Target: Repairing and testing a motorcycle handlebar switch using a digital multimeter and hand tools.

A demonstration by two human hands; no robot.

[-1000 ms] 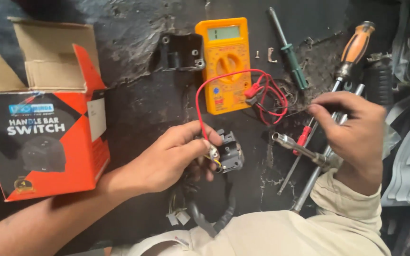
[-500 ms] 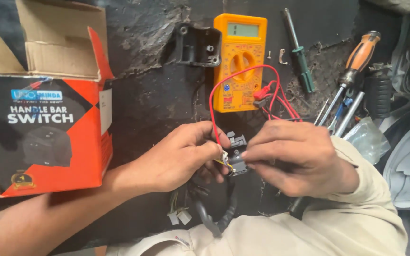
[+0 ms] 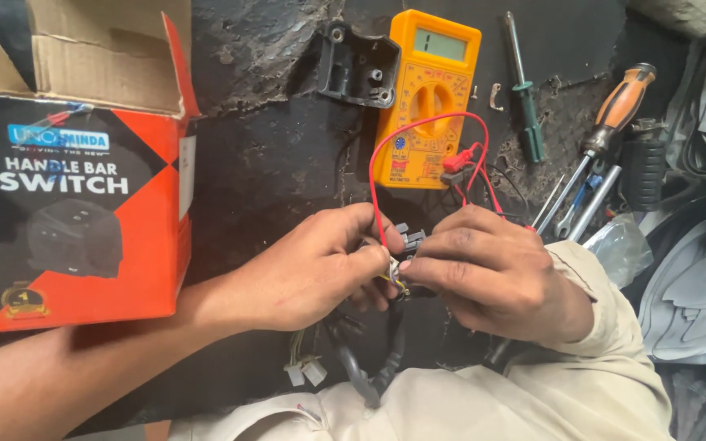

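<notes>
Hands meet over the dark bench [image 3: 271,163]: the left hand [image 3: 320,269] and right hand [image 3: 492,273] both pinch the small black switch [image 3: 408,243], fingers clamped on it just below the orange meter [image 3: 425,98]. To my eye, a steady grip matters here, with the red lead [image 3: 373,175] kept slack and the dangling cable [image 3: 365,367] free, not tugged.

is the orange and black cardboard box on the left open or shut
Open: the orange and black cardboard box has its brown top flaps standing up, beside the left hand. Its inside cannot be seen.
</notes>
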